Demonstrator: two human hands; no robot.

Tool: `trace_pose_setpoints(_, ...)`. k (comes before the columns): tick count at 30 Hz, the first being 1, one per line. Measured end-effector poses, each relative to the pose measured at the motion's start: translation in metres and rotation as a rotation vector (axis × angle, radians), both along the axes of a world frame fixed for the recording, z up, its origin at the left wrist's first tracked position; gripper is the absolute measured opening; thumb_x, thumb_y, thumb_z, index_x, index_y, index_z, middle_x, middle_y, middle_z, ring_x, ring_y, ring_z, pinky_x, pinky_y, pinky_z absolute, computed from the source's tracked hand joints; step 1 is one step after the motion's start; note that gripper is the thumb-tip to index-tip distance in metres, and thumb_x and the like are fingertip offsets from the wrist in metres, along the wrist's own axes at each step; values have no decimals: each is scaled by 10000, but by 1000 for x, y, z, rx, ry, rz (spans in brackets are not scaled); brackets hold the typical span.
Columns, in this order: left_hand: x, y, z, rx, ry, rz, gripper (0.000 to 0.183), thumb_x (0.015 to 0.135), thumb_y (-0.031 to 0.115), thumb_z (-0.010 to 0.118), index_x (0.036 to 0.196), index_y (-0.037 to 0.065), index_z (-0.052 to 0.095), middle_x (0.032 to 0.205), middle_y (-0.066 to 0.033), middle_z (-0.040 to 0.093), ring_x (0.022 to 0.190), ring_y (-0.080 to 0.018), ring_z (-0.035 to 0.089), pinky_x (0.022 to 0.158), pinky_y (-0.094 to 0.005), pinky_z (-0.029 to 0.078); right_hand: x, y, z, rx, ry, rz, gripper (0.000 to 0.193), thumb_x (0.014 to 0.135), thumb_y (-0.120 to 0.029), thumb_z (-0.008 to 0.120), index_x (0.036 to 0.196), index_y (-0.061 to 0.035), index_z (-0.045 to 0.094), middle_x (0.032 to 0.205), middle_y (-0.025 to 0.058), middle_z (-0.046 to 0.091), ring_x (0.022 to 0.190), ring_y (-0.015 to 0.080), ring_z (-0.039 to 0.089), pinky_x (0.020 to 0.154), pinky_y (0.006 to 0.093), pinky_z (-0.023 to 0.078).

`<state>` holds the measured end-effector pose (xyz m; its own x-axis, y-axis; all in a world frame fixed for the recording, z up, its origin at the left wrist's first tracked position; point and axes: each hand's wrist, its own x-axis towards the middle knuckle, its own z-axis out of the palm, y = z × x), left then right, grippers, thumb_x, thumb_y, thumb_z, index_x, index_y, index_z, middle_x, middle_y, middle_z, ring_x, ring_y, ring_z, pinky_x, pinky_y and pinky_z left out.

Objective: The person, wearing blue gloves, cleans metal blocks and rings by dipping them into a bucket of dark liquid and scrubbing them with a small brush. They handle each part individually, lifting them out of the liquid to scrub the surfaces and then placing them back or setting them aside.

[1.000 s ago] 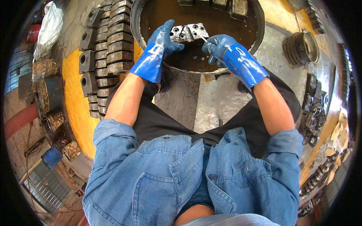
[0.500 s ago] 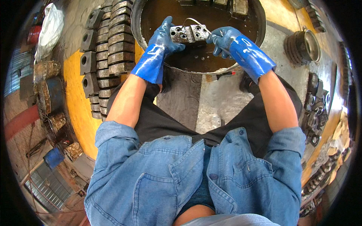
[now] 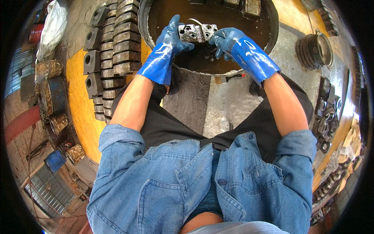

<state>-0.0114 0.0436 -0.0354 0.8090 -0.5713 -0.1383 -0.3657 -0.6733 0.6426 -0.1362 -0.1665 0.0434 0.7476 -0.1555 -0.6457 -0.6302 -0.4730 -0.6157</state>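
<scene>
My left hand (image 3: 171, 38), in a blue rubber glove, is closed around the left end of a metal block (image 3: 191, 34) with several round holes. The block is held over a large round basin of brown liquid (image 3: 163, 15). At the block's right end is my right hand (image 3: 228, 42), gloved in blue too, its fingers curled. They are pinched on one end of a thin, pale, curved strip (image 3: 193, 20) that arches over the block's top face. What kind of thing the strip is, I cannot make out.
More metal blocks (image 3: 252, 7) sit at the basin's far edge. Stacked metal pieces (image 3: 126, 46) stand to the left. A brush (image 3: 230, 78) lies below the near rim. To the right are a round metal pot (image 3: 321, 50) and several metal parts (image 3: 325, 113).
My right hand has shifted slightly left toward the block, and the curved strip has slid left across it. My left hand keeps its hold. The whole view has shifted a little.
</scene>
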Motion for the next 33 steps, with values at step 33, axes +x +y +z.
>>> trace_pose_setpoints(33, -2, 1, 5, 18, -37, -2, 1123, 641, 213, 1007, 1573, 11, 413, 1364, -224, 692, 1283, -355, 666, 1085, -409, 541, 8, -7, -12, -233, -97, 99, 289, 1080, -284, 611, 1254, -99, 749, 874, 86, 783, 705, 161, 732, 613, 316, 591)
